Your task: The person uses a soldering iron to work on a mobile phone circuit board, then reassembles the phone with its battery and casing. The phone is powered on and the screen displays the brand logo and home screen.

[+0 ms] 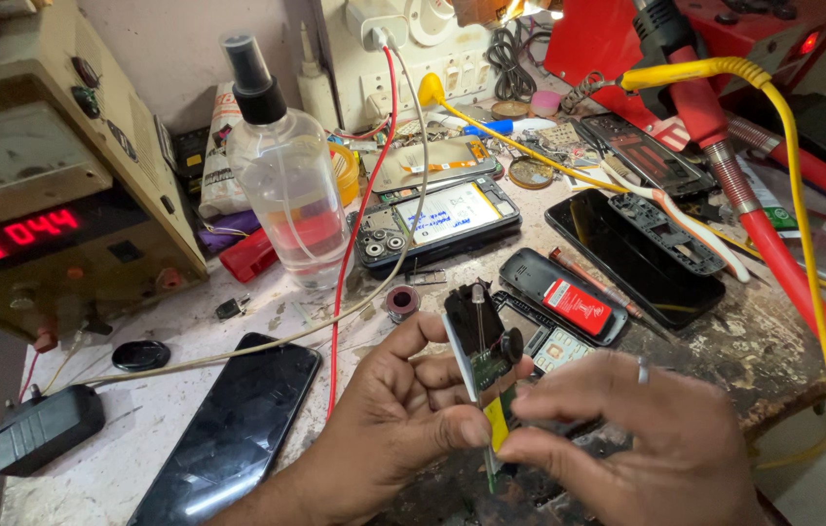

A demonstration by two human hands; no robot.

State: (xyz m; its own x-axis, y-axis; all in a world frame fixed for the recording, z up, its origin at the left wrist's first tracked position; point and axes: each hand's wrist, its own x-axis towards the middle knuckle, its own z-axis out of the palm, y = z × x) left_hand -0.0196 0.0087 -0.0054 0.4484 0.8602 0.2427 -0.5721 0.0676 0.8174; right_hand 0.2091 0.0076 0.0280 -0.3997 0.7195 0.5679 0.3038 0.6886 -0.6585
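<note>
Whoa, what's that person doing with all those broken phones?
A person is holding up a small phone circuit board with both hands over a messy workbench. The left hand grips it from the side, and the right hand pinches its lower end. Around them lie a black smartphone, an opened phone, a clear spray bottle and a power supply with red digits.

small green circuit board [487,375], upright on edge, yellow patch, black round part on top
</note>
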